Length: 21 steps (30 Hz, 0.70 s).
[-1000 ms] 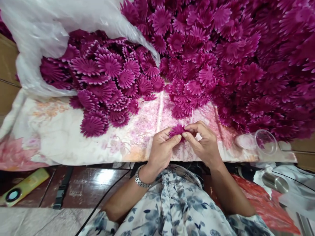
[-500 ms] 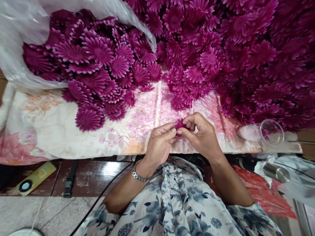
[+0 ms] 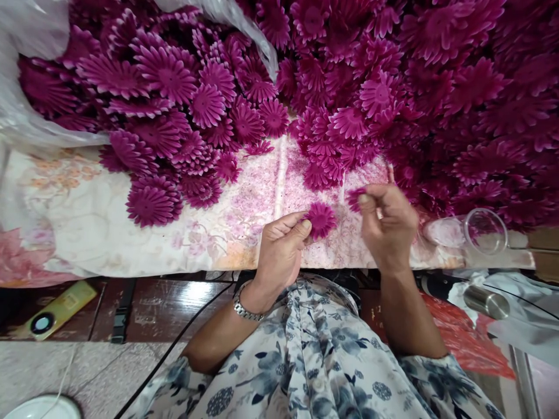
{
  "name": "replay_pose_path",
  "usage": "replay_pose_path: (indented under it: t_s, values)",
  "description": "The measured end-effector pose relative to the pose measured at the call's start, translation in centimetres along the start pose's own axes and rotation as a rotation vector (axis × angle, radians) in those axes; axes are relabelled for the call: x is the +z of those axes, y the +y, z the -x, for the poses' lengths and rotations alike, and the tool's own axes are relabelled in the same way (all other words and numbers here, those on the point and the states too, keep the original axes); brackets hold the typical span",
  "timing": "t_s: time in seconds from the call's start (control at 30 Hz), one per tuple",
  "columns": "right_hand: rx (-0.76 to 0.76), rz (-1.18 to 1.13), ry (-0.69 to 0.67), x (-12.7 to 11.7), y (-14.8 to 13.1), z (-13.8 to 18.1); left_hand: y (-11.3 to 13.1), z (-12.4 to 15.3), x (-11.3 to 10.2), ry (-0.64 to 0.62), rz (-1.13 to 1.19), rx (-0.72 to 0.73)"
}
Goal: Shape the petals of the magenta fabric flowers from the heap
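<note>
Peeling stacked magenta petal layers apart, one in each hand.

The left hand (image 3: 279,250) is pinching a round magenta fabric flower layer (image 3: 321,219) over the floral cloth (image 3: 87,233); the right hand (image 3: 388,221) is closing on a smaller magenta piece (image 3: 354,198), mostly hidden, probably headed for the pile of magenta flowers (image 3: 458,93); it needs a light grip.
</note>
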State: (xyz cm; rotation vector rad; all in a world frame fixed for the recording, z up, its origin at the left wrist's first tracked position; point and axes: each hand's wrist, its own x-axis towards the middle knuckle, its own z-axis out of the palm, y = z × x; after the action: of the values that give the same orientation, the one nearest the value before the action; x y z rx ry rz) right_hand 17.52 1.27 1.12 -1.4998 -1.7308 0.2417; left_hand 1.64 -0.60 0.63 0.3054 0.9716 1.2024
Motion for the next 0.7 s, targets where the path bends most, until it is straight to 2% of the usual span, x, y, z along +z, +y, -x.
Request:
replay_pose_path:
  t_s: [0.07,0.13,0.3,0.4,0.57,0.63,0.7]
  values:
    - [-0.029,0.145,0.053,-0.7,0.7,-0.5,0.2,0.0,-0.1,-0.006,-0.016,-0.001]
    - [-0.071,0.192,0.036,-1.0,0.5,-0.6,0.3,0.0,0.0,-0.026,-0.030,-0.009]
    - [-0.150,-0.072,-0.225,0.2,-1.7,0.3,0.0,0.2,0.5,-0.080,-0.049,-0.034]
    - [-0.097,-0.136,-0.272,1.1,-2.2,0.8,-0.3,0.4,0.5,-0.094,-0.059,-0.007]
    - [-0.115,-0.138,-0.219,1.2,-1.7,0.8,-0.7,0.4,0.2,-0.048,-0.100,0.050]
    - [-0.097,-0.069,-0.120,0.6,-0.9,0.4,-0.5,0.4,0.1,-0.047,-0.085,0.069]
    - [-0.080,0.079,0.036,-0.2,0.2,-0.2,-0.2,0.3,0.1,-0.043,-0.062,0.064]
